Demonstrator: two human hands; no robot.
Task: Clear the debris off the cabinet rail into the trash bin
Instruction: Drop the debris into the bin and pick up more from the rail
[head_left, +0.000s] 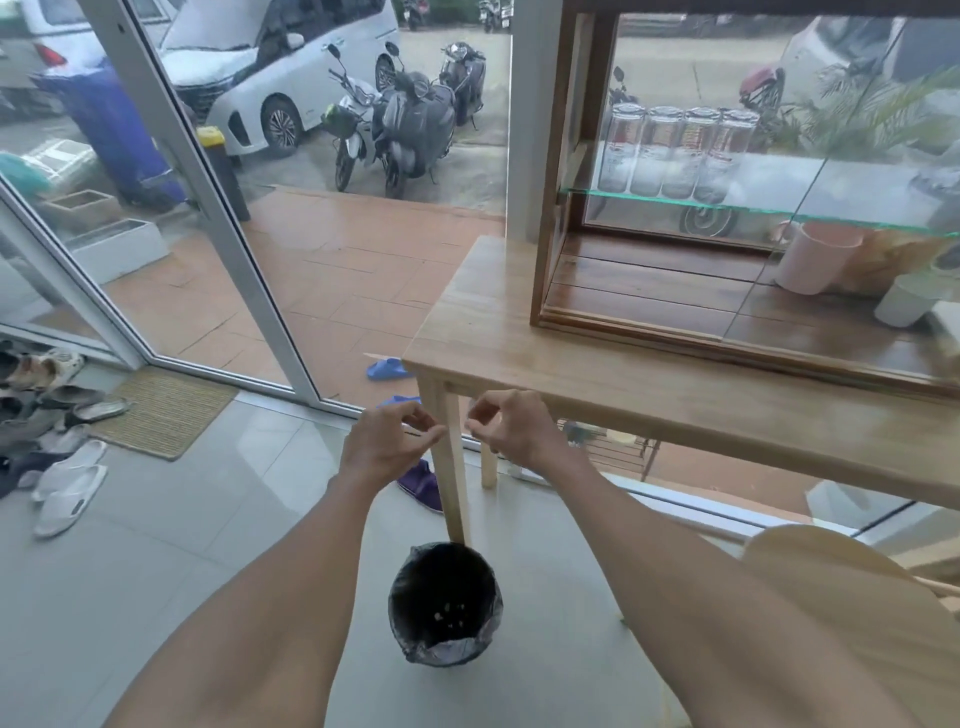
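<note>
Head view: pinched left hand and right hand above black-lined trash bin, perhaps a few pale crumbs inside

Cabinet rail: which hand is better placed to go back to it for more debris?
Right, probably. The right hand is beside the table edge, on the cabinet rail's side; the left hand is farther out, above the floor. Both are over the trash bin.

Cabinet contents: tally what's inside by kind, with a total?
Clear glasses, in a row on the glass shelf: 4
Pink cup, on the cabinet floor: 1
White cup, on the cabinet floor: 1
Total: 6
More may sit past the right edge of the view, and something tan behind the pink cup is too blurred to name.
</note>
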